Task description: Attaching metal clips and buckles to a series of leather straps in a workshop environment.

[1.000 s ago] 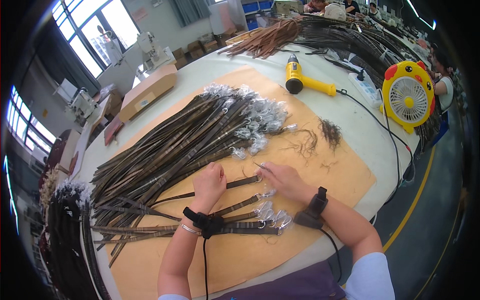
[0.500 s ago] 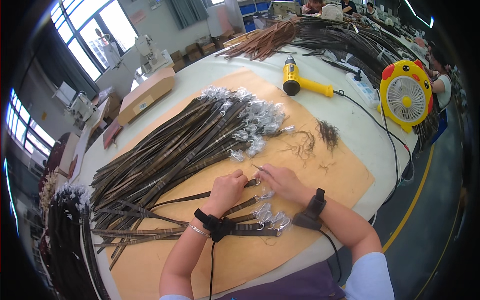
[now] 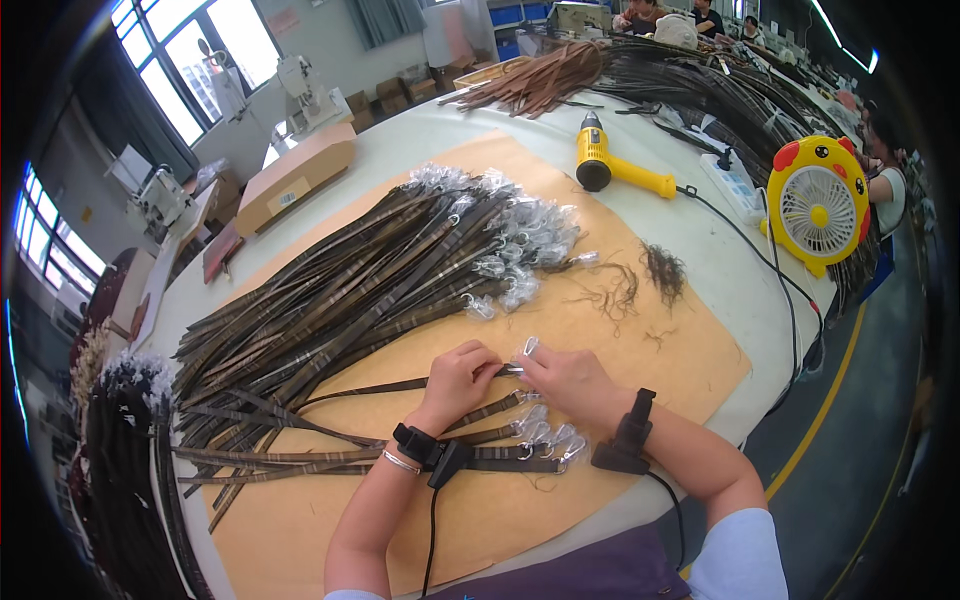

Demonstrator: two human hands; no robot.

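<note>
My left hand (image 3: 462, 382) is closed, pinching a dark strap (image 3: 372, 390) near its end. Close beside it, the fingers of my right hand (image 3: 568, 380) are pinched together at that same strap end. A small silvery metal piece (image 3: 530, 346) sticks up from the right fingertips; it looks like a clasp, but the fingers partly cover it. Just below my hands lie several striped dark straps (image 3: 500, 453) with metal rings and plastic-wrapped clasps (image 3: 572, 446). Beyond them, a large bundle of similar straps (image 3: 350, 255) has its wrapped clasps (image 3: 520, 240) toward the right.
Tan paper (image 3: 660, 375) covers much of the white table (image 3: 470, 135). Loose dark threads (image 3: 663, 272) lie at right. A yellow heat gun (image 3: 612, 168), a power strip (image 3: 735, 188) and a yellow fan (image 3: 818, 205) stand farther back. Brown straps (image 3: 530, 82) are heaped at the far edge.
A thin pointed item at my right fingertips no longer shows there. The silvery piece now stands up from those fingers, and my right hand has closed in on the strap end.
</note>
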